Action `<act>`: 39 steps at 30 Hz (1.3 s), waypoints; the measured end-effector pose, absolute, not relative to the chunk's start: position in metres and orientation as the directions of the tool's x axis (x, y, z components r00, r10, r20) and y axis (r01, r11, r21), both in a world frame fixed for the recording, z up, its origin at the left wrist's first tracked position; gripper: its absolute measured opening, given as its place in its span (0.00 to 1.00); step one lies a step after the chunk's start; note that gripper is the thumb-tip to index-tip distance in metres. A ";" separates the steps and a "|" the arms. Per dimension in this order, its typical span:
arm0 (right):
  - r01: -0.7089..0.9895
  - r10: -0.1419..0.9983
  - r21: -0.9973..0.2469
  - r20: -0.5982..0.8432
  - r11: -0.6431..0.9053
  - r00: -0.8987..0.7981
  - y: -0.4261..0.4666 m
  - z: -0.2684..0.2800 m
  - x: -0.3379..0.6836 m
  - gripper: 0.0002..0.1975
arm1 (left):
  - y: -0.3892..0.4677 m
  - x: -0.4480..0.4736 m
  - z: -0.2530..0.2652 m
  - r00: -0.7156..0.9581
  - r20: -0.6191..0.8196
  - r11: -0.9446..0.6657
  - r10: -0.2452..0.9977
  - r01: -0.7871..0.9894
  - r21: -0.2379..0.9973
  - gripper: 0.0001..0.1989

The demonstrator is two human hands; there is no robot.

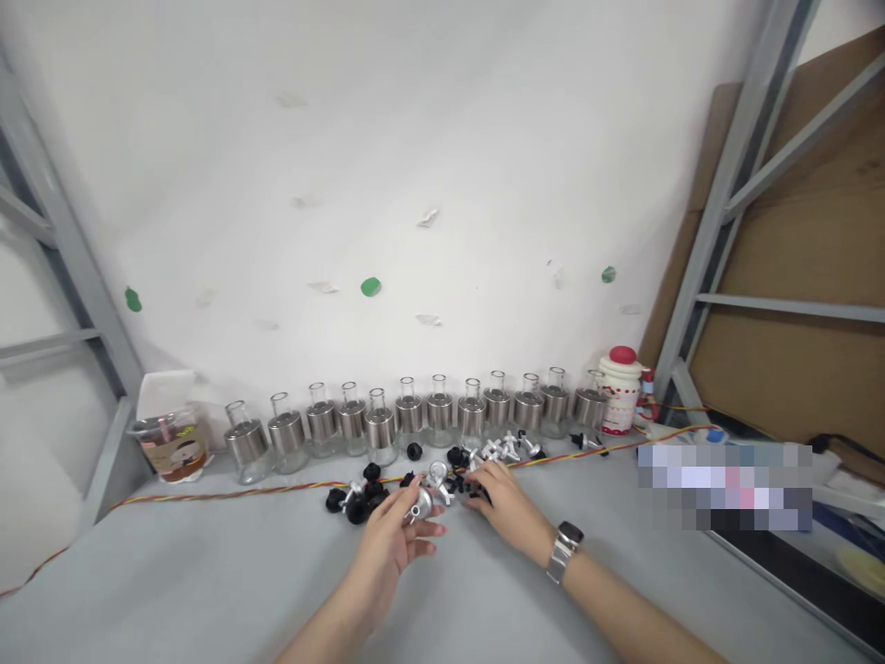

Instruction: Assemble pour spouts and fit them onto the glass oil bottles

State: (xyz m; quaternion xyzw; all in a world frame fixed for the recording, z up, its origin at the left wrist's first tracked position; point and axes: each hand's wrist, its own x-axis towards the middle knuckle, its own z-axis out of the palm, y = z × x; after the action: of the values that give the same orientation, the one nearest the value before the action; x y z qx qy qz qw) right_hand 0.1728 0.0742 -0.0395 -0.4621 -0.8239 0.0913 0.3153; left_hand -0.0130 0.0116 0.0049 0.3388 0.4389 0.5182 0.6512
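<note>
My left hand (395,535) pinches a silver, funnel-shaped cap with a short spout (418,505) between thumb and fingers, above the grey tabletop. To its right, my right hand (499,498), with a metal-band watch (565,551) on the wrist, reaches into a pile of small parts. Its fingers curl around a small black part (479,494), mostly hidden by them. Around both hands lie black stoppers (357,510) and silver spout pieces (510,446). Behind the pile stands a row of clear glass bottles with brushed-metal sleeves (380,428), their necks uncapped.
A red-and-yellow twisted wire (277,491) crosses the table (207,581). A plastic food tub (170,446) stands at left, and a cream bottle with a red lid (620,392) at right. Grey metal frame posts (719,212) flank the white wall. Blurred items and a dark tray (781,576) lie far right.
</note>
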 end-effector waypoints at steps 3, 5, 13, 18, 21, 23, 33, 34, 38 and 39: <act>0.697 0.808 -0.438 0.458 0.567 -0.370 0.077 -0.044 0.168 0.09 | 0.009 -0.014 0.004 0.126 -0.220 0.253 0.967 -0.461 0.851 0.18; 0.699 0.804 -0.432 0.468 0.570 -0.367 0.079 -0.045 0.165 0.06 | 0.009 -0.016 0.003 0.155 -0.201 0.251 0.967 -0.481 0.840 0.21; 0.689 0.804 -0.444 0.470 0.573 -0.365 0.080 -0.044 0.162 0.03 | 0.010 -0.017 0.000 0.126 -0.208 0.243 0.970 -0.511 0.825 0.17; 0.535 0.810 -0.621 0.528 0.573 -0.255 0.081 -0.040 0.165 0.01 | 0.012 -0.018 -0.001 0.082 -0.160 0.179 0.984 -0.552 0.815 0.15; 0.420 0.857 -0.753 0.495 0.506 -0.146 0.080 -0.034 0.166 0.05 | 0.012 -0.017 0.001 0.051 -0.155 0.156 0.987 -0.567 0.809 0.17; 0.300 0.902 -0.851 0.418 0.430 -0.108 0.075 -0.027 0.164 0.09 | 0.010 -0.016 0.002 0.025 -0.168 0.154 0.985 -0.549 0.821 0.18; -0.205 0.905 -0.958 0.263 0.202 -0.334 0.033 -0.005 0.136 0.15 | 0.008 -0.017 0.006 -0.070 -0.011 -0.014 0.998 -0.347 0.938 0.19; -0.241 0.899 -0.954 0.259 0.180 -0.353 0.032 -0.006 0.135 0.16 | 0.009 -0.016 0.005 -0.063 0.005 -0.025 0.998 -0.318 0.948 0.20; -0.314 0.882 -0.942 0.243 0.116 -0.404 0.035 -0.011 0.135 0.18 | 0.011 -0.016 -0.001 -0.044 0.084 -0.091 0.996 -0.190 0.978 0.18; -0.324 0.880 -0.940 0.243 0.109 -0.409 0.035 -0.012 0.136 0.18 | 0.012 -0.017 -0.002 -0.036 0.095 -0.100 0.995 -0.176 0.979 0.17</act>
State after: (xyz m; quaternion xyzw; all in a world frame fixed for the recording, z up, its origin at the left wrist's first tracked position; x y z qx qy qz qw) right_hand 0.1356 0.0353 -0.0120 -0.2457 -0.5651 0.6205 0.4850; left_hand -0.0167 0.0118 -0.0019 0.4705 0.4350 0.5734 0.5105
